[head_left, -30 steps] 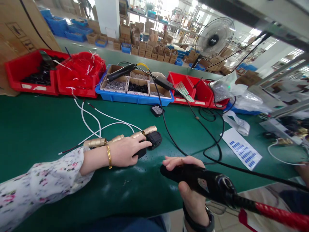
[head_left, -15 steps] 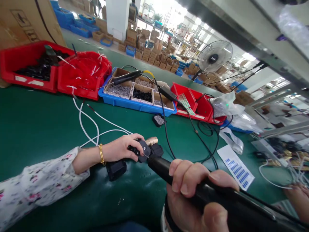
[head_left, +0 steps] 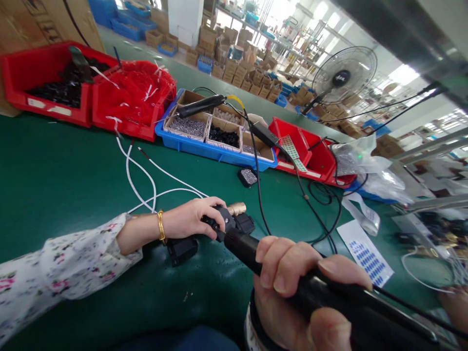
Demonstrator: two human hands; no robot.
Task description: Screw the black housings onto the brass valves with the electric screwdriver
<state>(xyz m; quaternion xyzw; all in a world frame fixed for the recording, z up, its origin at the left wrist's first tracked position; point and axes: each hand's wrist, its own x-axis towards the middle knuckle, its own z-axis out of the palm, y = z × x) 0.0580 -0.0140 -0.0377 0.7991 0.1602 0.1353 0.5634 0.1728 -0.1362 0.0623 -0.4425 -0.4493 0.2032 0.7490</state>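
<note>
On the green counter (head_left: 54, 185), the right hand (head_left: 292, 287) is wrapped tight around a black electric screwdriver (head_left: 329, 297), rigid and probably fairly heavy. The left hand (head_left: 193, 219) is clamped on a small black housing (head_left: 223, 224) with a brass fitting (head_left: 237, 208); it looks stiff and is best pinned by its sides.

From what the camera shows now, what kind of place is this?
Most likely a factory assembly hall: a green workbench with a blue tray of screws, an electric screwdriver in the right hand, and stacked cartons behind.
</note>
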